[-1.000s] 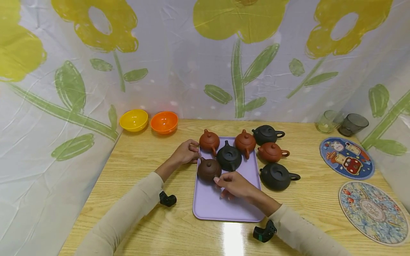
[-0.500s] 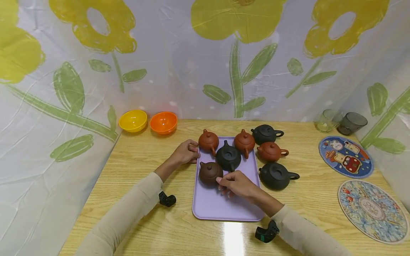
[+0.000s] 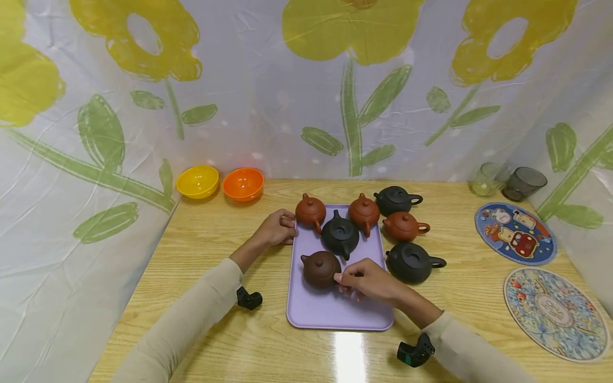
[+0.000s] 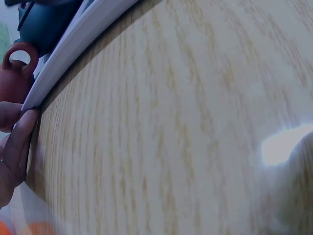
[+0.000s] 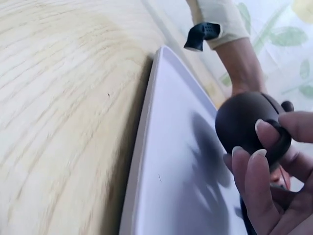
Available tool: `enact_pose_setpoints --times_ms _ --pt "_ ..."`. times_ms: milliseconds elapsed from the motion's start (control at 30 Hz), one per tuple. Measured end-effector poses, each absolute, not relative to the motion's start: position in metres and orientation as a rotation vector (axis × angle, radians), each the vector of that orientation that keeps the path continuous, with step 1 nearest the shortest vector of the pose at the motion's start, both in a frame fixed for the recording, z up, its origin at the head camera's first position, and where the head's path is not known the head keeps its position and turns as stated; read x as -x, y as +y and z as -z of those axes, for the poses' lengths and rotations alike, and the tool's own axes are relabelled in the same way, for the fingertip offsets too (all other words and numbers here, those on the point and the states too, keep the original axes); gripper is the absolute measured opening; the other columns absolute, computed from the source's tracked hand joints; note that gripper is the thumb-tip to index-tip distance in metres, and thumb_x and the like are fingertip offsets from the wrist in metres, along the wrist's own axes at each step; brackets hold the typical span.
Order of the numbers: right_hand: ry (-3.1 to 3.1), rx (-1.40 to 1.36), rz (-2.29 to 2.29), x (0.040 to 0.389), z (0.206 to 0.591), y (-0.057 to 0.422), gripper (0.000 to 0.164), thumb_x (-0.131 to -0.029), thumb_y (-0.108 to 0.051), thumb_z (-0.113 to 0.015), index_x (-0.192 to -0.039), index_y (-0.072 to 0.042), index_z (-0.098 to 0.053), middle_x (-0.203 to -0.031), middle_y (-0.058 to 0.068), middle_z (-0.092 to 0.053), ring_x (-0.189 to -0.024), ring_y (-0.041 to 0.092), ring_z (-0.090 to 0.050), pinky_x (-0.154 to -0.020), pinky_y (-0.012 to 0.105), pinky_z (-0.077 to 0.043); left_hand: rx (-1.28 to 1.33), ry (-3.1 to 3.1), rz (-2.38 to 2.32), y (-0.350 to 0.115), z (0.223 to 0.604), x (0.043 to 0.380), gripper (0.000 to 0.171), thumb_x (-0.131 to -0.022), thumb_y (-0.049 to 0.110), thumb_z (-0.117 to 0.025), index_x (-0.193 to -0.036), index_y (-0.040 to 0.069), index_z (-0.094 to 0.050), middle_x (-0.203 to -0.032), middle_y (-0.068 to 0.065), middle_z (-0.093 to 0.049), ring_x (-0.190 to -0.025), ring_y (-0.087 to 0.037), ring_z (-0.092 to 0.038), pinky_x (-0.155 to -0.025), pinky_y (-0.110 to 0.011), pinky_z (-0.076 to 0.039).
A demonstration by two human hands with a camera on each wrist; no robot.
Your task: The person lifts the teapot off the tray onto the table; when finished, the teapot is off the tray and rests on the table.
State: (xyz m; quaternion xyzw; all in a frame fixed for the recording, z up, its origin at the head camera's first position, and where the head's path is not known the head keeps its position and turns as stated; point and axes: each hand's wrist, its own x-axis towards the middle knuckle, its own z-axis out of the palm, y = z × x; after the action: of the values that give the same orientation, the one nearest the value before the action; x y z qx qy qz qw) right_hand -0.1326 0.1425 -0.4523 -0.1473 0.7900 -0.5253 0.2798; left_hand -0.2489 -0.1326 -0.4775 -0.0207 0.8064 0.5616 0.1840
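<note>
The handle of a round, dark brown clay teapot (image 3: 320, 270) is being pinched by the thumb and fingers of the right hand (image 3: 373, 282), and the pot is being held over the near half of a rectangular lilac tray (image 3: 335, 315), its shadow being cast on the tray in the right wrist view. Compared with one second ago, the pot is being carried nearer to the body and to the right, and a gap is now being left between it and a squat matte-black teapot (image 3: 340, 236) in the middle of the tray. The tray's left rim is being gripped by the left hand (image 3: 276, 227), the fingers being kept narrow around the edge, as they were before. At the tray's far end, two reddish-brown clay teapots, one on the left (image 3: 310, 211) and one on the right (image 3: 364, 211), are being left in place. Outside the right rim, a row of two black teapots (image 3: 410, 263) and one reddish-brown teapot (image 3: 402, 226) is being left untouched on the pale wooden table (image 3: 206, 239).
</note>
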Motion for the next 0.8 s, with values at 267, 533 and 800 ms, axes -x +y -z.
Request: enact_pose_setpoints --times_ms 267,533,800 --pt "2.106 0.502 1.346 0.129 0.442 0.164 0.036 -0.100 -0.031 -0.062 -0.084 0.000 -0.072 -0.077 0.011 -0.067 -0.071 0.019 -0.056 -0.055 0.028 -0.052 0.058 2.277 -1.579 -0.133 0.476 0.247 0.049 -0.088 -0.001 -0.069 -0.133 0.000 -0.050 -0.108 -0.014 -0.057 -0.085 -0.018 -0.065 -0.068 -0.032 -0.063" --pt "2.094 0.601 1.332 0.123 0.436 0.187 0.034 -0.101 -0.027 -0.060 -0.083 -0.001 -0.072 -0.079 0.011 -0.066 -0.072 0.020 -0.057 -0.054 0.027 -0.052 0.072 2.284 -1.558 -0.133 0.477 0.248 0.048 -0.089 -0.001 -0.069 -0.133 0.001 -0.050 -0.109 -0.013 -0.057 -0.085 -0.018 -0.065 -0.070 -0.031 -0.063" --pt "2.072 0.673 1.362 0.118 0.437 0.209 0.035 -0.103 -0.024 -0.057 -0.083 0.001 -0.070 -0.082 0.010 -0.066 -0.073 0.018 -0.058 -0.053 0.026 -0.051 0.053 2.289 -1.556 -0.133 0.477 0.248 0.048 -0.089 0.001 -0.069 -0.133 0.000 -0.049 -0.110 -0.014 -0.057 -0.087 -0.019 -0.065 -0.071 -0.031 -0.063"
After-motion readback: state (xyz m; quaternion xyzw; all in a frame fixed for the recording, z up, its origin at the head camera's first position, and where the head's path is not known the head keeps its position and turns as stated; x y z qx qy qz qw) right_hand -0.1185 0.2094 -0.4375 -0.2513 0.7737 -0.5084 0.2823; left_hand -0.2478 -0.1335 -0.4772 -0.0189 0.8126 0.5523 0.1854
